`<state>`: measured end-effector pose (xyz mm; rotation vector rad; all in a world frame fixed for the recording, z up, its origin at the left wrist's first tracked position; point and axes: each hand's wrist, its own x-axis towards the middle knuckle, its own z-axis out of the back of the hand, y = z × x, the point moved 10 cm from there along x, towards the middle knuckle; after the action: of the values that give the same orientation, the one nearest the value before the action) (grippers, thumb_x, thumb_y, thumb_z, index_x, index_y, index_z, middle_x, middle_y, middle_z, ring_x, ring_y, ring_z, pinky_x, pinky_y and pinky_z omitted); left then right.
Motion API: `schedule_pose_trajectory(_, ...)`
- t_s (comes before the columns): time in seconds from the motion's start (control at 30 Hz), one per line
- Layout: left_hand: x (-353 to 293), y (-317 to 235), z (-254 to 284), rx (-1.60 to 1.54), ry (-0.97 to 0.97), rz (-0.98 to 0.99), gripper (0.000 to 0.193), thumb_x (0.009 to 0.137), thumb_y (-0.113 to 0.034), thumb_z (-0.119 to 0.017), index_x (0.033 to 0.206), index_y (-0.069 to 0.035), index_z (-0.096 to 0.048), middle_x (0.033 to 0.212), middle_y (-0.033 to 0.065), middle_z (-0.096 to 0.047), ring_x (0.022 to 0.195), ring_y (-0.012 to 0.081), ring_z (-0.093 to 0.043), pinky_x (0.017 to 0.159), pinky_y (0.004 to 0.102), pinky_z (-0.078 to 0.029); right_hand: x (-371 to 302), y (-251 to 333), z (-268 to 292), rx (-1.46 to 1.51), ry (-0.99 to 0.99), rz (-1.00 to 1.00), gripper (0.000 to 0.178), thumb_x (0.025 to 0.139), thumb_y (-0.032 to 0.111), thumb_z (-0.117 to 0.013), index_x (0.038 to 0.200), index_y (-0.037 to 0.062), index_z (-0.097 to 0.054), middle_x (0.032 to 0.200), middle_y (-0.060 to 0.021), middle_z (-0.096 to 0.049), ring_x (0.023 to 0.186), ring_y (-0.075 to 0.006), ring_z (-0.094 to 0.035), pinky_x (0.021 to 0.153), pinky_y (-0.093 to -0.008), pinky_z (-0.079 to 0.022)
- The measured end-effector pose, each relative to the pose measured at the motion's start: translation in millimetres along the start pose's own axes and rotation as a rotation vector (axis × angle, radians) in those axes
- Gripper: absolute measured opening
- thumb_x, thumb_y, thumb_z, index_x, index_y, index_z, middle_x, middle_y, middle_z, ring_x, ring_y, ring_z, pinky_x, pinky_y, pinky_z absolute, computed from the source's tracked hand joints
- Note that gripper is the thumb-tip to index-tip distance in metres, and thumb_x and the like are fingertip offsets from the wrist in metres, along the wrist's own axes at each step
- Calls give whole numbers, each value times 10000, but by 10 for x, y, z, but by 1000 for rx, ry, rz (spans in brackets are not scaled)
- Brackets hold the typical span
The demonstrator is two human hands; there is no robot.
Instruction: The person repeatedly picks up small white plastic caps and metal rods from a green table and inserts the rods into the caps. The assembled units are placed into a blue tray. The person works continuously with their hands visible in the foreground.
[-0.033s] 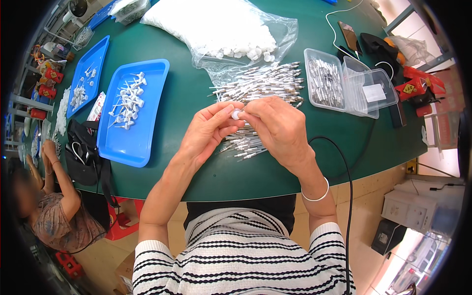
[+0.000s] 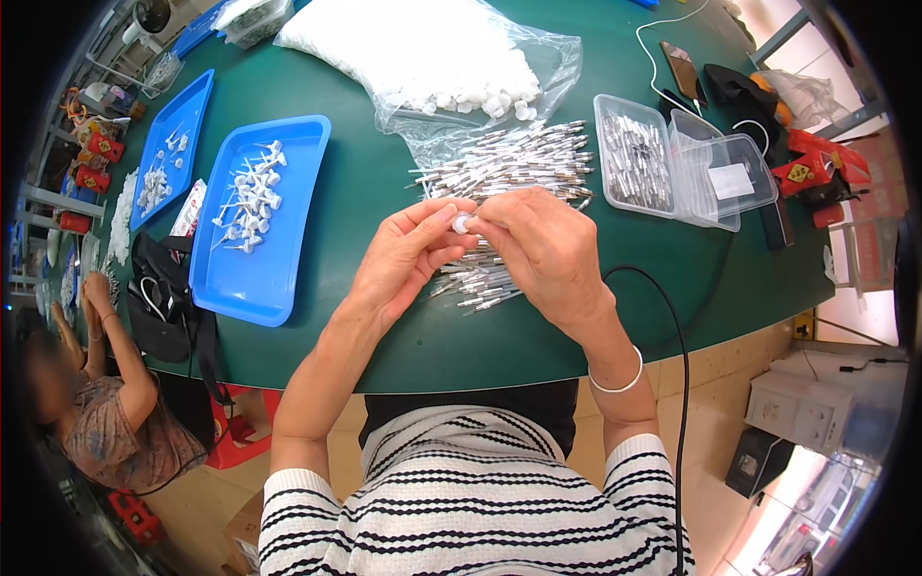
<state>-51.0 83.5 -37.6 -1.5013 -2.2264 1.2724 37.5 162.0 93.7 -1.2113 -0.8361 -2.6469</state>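
Note:
Over the near side of the pile, a small round white cap [image 2: 461, 224] sits between the fingertips of both my hands. My left hand [image 2: 411, 252] pinches it from the left with the thumb and fingers. From the right, my right hand [image 2: 543, 248] is closed with thumb and forefinger at the cap's edge; whether it also holds a thin rod is hidden. Beneath and behind my hands lies a loose pile of thin white-and-metal rods [image 2: 519, 158]. White caps with stems [image 2: 252, 202] lie in a blue tray [image 2: 254, 293] to the left.
A clear bag of small white parts [image 2: 413, 53] lies at the back. Right of the pile are a clear box of rods [image 2: 634, 163], a lid and a phone [image 2: 683, 73]. A black cable [image 2: 682, 384] crosses the table edge. Far left, a person [image 2: 125, 422] works beside a black bag [image 2: 158, 298].

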Motion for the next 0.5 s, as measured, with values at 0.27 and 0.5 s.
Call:
schedule_pose_trajectory(0.27,9,17,9,-4,-4,4,243,950,-154,-569,1101,26,-628,929,88,-676,821,144,-685,741,215,-569,-13,-8,-8,-11,1,-5,198,759,51,-689,948,78,-637,776,-44,-649,718,-202,-637,576,-309,-516)
schedule_pose_trajectory(0.5,-1,12,-4,-13,-1,6,244,951,-157,-568,1100,28,-624,918,86,-674,823,141,-683,744,214,-567,-8,16,-5,-40,-9,16,200,752,64,-694,941,81,-633,761,-44,-641,716,-197,-637,569,-306,-512)
